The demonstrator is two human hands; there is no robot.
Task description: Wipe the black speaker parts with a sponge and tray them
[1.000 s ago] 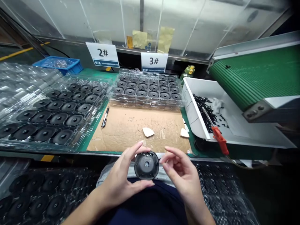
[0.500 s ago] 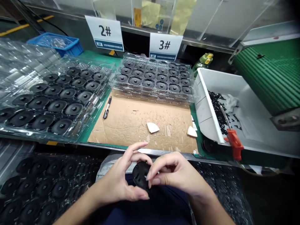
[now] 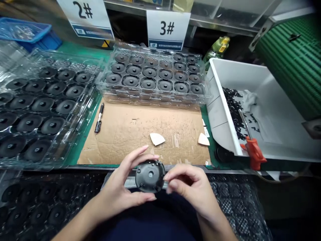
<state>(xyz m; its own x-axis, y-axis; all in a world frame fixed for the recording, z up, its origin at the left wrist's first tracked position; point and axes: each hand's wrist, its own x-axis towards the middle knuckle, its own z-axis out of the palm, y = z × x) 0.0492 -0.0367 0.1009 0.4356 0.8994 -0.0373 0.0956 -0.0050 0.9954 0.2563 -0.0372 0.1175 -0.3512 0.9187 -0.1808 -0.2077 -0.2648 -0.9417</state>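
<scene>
A round black plastic cap (image 3: 149, 176), with a small pale spot at its middle, is held between the thumb and fingers of my left hand (image 3: 125, 185). Its broad face is turned up toward me, above my lap at the table's front edge. My right hand (image 3: 192, 185) is at the cap's right edge, thumb and forefinger brought together. Whether these fingertips grip the rim or something small is hidden; the thumb is slightly blurred. Just beyond the hands, a white wedge-shaped piece (image 3: 157, 139) lies on a cardboard sheet (image 3: 125, 140).
Clear trays of black round parts stand at the back (image 3: 150, 88) and left (image 3: 56, 134). On the right, a white bin (image 3: 223, 124) contains small black pieces, with an orange-handled tool (image 3: 254, 152) at its rim. A pen (image 3: 99, 117) and second white wedge (image 3: 203, 139) rest on the cardboard.
The cap has been raised a little and turned so its face shows fully. My right fingers have moved from over its face to its right edge. The camera view has shifted too.
</scene>
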